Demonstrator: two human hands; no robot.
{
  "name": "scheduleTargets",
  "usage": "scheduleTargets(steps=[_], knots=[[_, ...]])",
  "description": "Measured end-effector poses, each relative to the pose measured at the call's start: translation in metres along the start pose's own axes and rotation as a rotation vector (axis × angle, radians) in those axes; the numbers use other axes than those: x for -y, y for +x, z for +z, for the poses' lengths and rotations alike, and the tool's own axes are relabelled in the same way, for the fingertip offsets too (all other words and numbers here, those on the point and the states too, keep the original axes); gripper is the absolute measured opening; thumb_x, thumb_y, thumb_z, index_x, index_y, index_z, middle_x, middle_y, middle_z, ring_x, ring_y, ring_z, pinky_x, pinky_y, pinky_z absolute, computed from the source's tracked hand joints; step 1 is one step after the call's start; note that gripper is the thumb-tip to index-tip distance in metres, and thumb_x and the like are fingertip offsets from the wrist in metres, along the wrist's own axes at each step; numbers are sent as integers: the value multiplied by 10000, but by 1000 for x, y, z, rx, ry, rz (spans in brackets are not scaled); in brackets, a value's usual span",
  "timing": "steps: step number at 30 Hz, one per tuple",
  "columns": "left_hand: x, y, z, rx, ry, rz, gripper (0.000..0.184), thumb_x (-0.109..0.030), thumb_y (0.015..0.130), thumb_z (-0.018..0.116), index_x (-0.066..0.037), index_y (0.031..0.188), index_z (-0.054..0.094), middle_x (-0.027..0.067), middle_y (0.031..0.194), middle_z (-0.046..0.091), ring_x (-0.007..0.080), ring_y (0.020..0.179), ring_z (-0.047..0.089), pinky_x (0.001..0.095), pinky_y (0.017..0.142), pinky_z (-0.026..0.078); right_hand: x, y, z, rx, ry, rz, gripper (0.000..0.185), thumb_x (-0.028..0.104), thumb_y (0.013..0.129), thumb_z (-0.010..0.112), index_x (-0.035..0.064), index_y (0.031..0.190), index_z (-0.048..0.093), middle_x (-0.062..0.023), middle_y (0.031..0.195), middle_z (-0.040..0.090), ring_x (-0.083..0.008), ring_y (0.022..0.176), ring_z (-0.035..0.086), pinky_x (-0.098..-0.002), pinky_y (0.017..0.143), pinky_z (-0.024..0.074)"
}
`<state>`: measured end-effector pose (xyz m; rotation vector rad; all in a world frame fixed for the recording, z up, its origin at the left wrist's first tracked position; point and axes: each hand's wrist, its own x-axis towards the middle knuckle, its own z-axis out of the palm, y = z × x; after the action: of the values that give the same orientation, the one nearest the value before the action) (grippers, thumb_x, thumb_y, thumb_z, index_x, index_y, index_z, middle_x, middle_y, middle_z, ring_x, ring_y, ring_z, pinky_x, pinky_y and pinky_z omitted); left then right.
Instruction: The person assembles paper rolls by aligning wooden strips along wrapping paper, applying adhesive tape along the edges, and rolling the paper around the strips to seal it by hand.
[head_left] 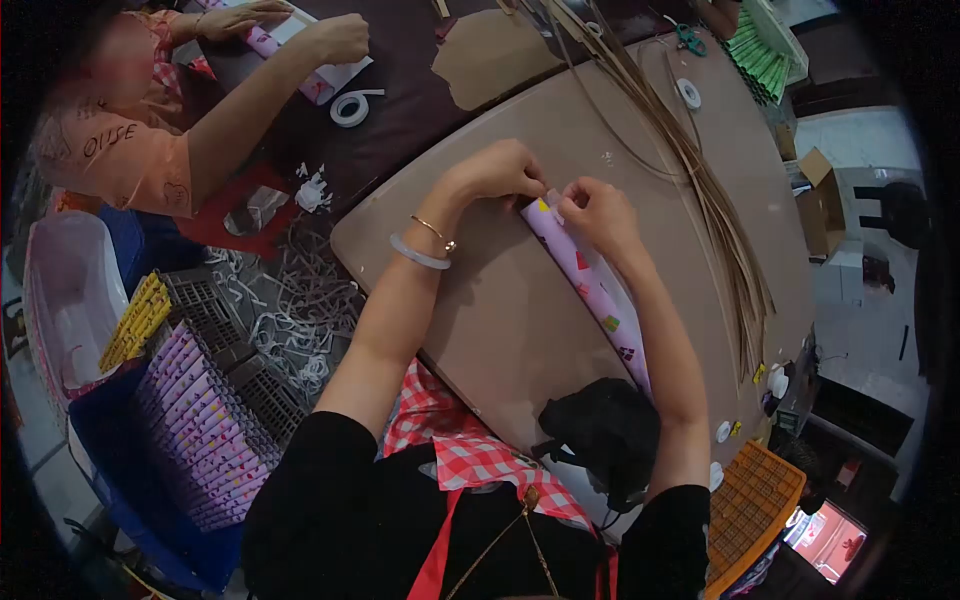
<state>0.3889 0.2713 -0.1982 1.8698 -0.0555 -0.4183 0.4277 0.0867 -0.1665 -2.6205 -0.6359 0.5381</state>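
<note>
A long pink-lilac roll (590, 278) with colourful printed motifs lies slantwise on the brown table. At its far end, my left hand (500, 172) is closed, its thumb and fingers pinching the roll's edge. Just right of it, my right hand (600, 213) has its fingers pinched together over the same end. A small pale, see-through bit shows between the two hands; what my right fingers hold is too small to make out. My right forearm runs along the roll's near part. Close to the roll's near end lies a black crumpled item (600, 440).
Long brown strips (700, 180) lie across the table's right side, near a white tape roll (688, 94) and green scissors (690, 40). Finished patterned rolls fill a blue bin (100, 440) at left. A co-worker's arm (250, 110) handles another roll opposite. An orange woven basket (755, 505) stands lower right.
</note>
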Motion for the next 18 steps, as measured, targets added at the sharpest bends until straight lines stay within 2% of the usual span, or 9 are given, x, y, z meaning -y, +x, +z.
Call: scheduleTargets(steps=[4,7,10,12,18], knots=[[5,3,1,12,-6,-9,177,-143,757,625,2,850,671,17,565,567,83,414,503,241,397,383,-4,-5,-1,-34,57,-33,238,301,742,614,85,834,651,-70,732,642,-200,720,630,-337,664,480],[-5,-2,-1,-2,27,-33,179,-146,731,638,6,817,677,56,564,589,113,427,552,257,443,426,8,-5,-3,-34,19,-41,247,317,741,620,91,833,654,-67,747,647,-211,732,632,-341,667,480],[0,-1,0,-7,-23,-8,177,-146,727,645,9,807,676,60,556,584,111,426,552,255,437,420,10,1,1,-42,-49,-30,266,341,734,625,98,838,658,-68,762,654,-231,744,634,-354,677,482],[0,-1,0,-4,-41,-11,176,-146,727,647,8,807,676,61,554,583,111,425,553,255,434,419,10,2,2,-25,-82,-10,254,342,717,625,106,801,667,-87,745,656,-277,754,632,-389,680,486],[5,3,1,6,-38,1,161,-131,741,637,9,814,670,43,557,572,98,424,529,245,416,401,17,6,-1,3,-122,-25,231,299,694,610,93,780,668,-108,737,657,-300,755,632,-396,701,488]])
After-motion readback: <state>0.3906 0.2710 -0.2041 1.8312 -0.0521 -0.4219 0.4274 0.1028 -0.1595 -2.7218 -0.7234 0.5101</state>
